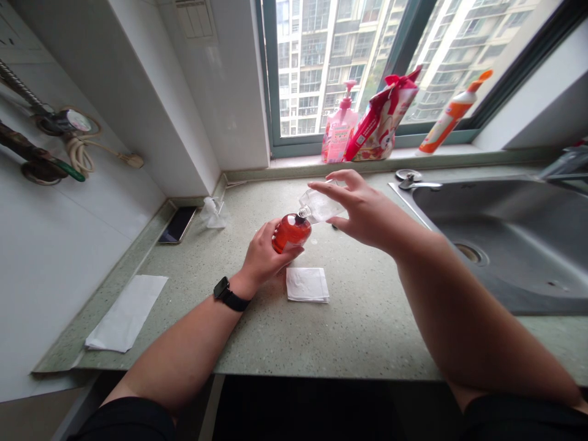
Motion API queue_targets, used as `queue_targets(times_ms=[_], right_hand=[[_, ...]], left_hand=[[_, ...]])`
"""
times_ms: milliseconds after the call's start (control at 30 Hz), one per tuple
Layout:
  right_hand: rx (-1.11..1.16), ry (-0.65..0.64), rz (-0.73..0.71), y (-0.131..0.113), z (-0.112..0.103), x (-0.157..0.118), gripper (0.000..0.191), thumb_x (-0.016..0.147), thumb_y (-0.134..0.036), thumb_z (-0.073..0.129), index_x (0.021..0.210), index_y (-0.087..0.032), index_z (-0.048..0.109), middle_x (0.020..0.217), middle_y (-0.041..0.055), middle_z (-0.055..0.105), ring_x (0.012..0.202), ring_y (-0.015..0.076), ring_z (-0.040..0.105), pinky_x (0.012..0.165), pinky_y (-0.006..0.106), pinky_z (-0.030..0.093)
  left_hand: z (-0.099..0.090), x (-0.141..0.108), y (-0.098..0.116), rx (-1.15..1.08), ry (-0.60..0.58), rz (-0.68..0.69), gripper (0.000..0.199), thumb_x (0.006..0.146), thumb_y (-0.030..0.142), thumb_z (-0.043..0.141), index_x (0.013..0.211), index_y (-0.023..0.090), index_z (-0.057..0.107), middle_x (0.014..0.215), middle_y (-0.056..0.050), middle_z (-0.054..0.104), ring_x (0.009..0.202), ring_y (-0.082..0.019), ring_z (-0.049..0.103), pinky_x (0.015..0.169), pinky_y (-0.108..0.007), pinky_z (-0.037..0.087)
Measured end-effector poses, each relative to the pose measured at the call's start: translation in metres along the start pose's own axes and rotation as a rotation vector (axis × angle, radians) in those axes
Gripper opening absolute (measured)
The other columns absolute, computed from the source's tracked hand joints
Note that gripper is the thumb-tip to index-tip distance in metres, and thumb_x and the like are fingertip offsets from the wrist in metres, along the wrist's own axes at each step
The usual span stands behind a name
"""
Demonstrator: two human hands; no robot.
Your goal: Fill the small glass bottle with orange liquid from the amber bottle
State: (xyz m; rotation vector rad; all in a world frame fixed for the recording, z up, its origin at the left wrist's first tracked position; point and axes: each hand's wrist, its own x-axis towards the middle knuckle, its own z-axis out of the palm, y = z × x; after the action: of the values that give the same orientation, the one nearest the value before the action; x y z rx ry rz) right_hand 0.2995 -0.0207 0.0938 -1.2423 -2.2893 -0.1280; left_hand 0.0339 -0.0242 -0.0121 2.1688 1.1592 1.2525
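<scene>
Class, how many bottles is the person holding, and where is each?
2: a rounded, glossy red bottle in the left hand, and a clear, colourless bottle tilted in the right hand, their necks close together.

Lit by daylight through a window (407, 37), upper right
Walled in pale tile (32, 263) at left, fitted with a speckled counter (367, 324) mid-frame and a steel sink (505, 214) at right
</scene>
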Motion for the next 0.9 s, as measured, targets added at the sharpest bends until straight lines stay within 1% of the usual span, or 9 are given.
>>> queue_targets(times_ms=[133, 267, 333, 433, 500, 733, 900], right_hand=[[0.0, 0.002, -0.025, 0.001, 0.002, 0.0, 0.079, 0.087, -0.021, 0.071, 0.161, -0.04, 0.05, 0.154, 0.0115, 0.052, 0.113, 0.029, 0.069, 0.096, 0.053, 0.065], [0.002, -0.003, -0.039, 0.0, 0.002, 0.0, 0.079, 0.087, -0.025, 0.073, 0.161, -0.037, 0.049, 0.156, 0.0139, 0.049, 0.12, 0.0313, 0.067, 0.099, 0.054, 0.064], [0.004, -0.003, -0.035, -0.003, 0.002, 0.0, 0.077, 0.088, -0.031, 0.075, 0.161, -0.034, 0.05, 0.157, 0.0158, 0.048, 0.121, 0.0324, 0.066, 0.101, 0.054, 0.063], [0.006, 0.002, -0.015, -0.009, 0.001, 0.001, 0.073, 0.091, -0.041, 0.075, 0.159, -0.031, 0.052, 0.155, 0.0179, 0.049, 0.116, 0.0319, 0.068, 0.102, 0.057, 0.061], [0.008, 0.009, -0.01, -0.011, 0.001, 0.001, 0.071, 0.092, -0.045, 0.074, 0.159, -0.031, 0.052, 0.154, 0.0184, 0.049, 0.114, 0.0317, 0.068, 0.102, 0.058, 0.061], [0.021, 0.043, -0.04, -0.012, 0.001, 0.002, 0.066, 0.093, -0.042, 0.073, 0.156, -0.032, 0.055, 0.152, 0.017, 0.05, 0.12, 0.0328, 0.066, 0.103, 0.058, 0.061], [0.012, 0.066, -0.027, -0.015, 0.001, 0.002, 0.064, 0.092, -0.038, 0.074, 0.153, -0.034, 0.058, 0.151, 0.0154, 0.052, 0.122, 0.0334, 0.066, 0.104, 0.058, 0.061]], left_hand=[[0.0, 0.0, 0.0, -0.016, 0.002, 0.001, 0.072, 0.085, 0.058, 0.088, 0.142, 0.025, 0.058, 0.132, -0.013, 0.072, 0.112, -0.03, 0.073, 0.095, -0.049, 0.062], [0.001, 0.001, -0.001, -0.024, -0.006, -0.009, 0.072, 0.085, 0.059, 0.088, 0.141, 0.025, 0.058, 0.133, -0.014, 0.072, 0.112, -0.03, 0.073, 0.094, -0.048, 0.063], [0.001, 0.0, -0.002, -0.026, -0.01, -0.014, 0.072, 0.085, 0.059, 0.087, 0.142, 0.025, 0.058, 0.133, -0.014, 0.072, 0.112, -0.03, 0.073, 0.094, -0.047, 0.063], [0.001, 0.0, -0.002, -0.027, -0.011, -0.02, 0.071, 0.086, 0.059, 0.087, 0.141, 0.025, 0.058, 0.133, -0.014, 0.072, 0.111, -0.029, 0.073, 0.093, -0.047, 0.063], [0.001, 0.0, -0.002, -0.028, -0.01, -0.025, 0.071, 0.086, 0.058, 0.087, 0.141, 0.025, 0.058, 0.133, -0.014, 0.072, 0.11, -0.029, 0.073, 0.092, -0.047, 0.063], [0.001, 0.0, -0.002, -0.03, -0.007, -0.02, 0.071, 0.086, 0.059, 0.087, 0.141, 0.026, 0.058, 0.133, -0.014, 0.072, 0.109, -0.028, 0.073, 0.092, -0.047, 0.063], [0.001, 0.0, -0.003, -0.026, -0.006, -0.02, 0.071, 0.086, 0.059, 0.087, 0.141, 0.026, 0.058, 0.133, -0.014, 0.072, 0.108, -0.028, 0.073, 0.091, -0.047, 0.063]])
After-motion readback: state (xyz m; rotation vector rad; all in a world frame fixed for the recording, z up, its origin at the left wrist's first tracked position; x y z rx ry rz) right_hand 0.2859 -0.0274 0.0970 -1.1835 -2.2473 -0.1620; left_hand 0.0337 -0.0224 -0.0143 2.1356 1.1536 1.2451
